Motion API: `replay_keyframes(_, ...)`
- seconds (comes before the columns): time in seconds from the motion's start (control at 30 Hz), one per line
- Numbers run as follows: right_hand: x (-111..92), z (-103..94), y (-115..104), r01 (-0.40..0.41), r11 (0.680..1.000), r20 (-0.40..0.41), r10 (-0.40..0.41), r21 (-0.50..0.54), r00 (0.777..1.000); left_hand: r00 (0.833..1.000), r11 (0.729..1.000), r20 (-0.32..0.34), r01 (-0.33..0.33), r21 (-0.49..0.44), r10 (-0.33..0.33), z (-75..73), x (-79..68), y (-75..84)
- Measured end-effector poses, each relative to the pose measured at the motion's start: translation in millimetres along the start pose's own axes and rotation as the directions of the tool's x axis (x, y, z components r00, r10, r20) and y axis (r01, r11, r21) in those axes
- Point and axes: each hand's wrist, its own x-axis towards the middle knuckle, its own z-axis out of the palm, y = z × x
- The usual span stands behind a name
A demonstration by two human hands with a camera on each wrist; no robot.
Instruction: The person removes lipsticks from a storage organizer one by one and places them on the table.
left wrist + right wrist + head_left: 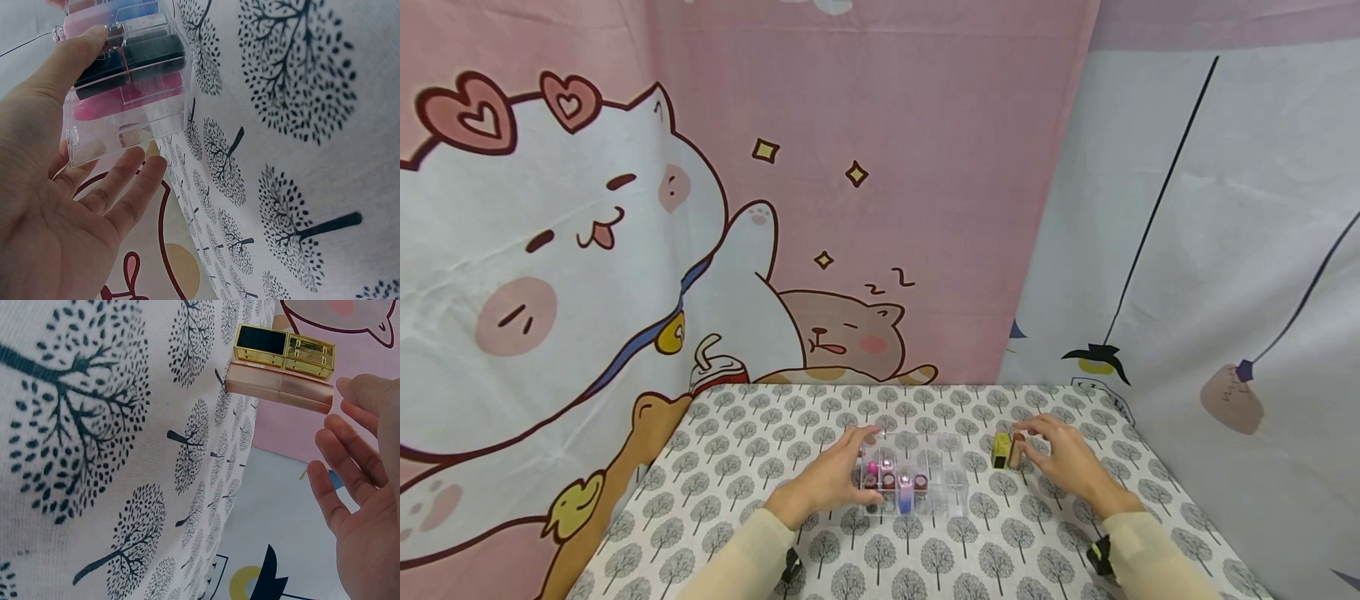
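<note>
My left hand (829,482) grips the left end of a clear divided lipstick organizer (956,498), thumb at the front and fingers round the back. Several lipsticks stand in its left compartments, among them a pink one (100,106), a dark one (153,53) and a pink-and-blue one (905,496). The right-hand compartments hold nothing. To the right, a gold-and-black lipstick (269,342) and a rose-gold lipstick (275,386) stand upright side by side. My right hand (1067,460) is right at the rose-gold one's top, thumb and fingers spread apart.
A white cloth with grey tree prints (880,554) covers the table. Behind it hangs a pink curtain (940,208) with cartoon cats, and a pale curtain (1225,208) is at the right. Dark wrist straps (1100,554) show at the sleeves.
</note>
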Motion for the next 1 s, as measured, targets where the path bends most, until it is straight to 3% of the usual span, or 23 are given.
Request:
replay_keyframes(0.37, 1, -5.4, -7, 0.045, 0.998, -0.063, -0.047, -0.037, 0.997, 1.0, 1.0, -0.003, -0.002, 0.002, 0.002, -0.8, -0.1, -0.3)
replay_keyframes(1.0, 2, -10.7, -26, 0.102, 0.994, -0.07, -0.104, -0.04, 0.992, 1.0, 1.0, 0.0, -0.01, 0.006, 0.01, 1.5, 1.7, -4.5)
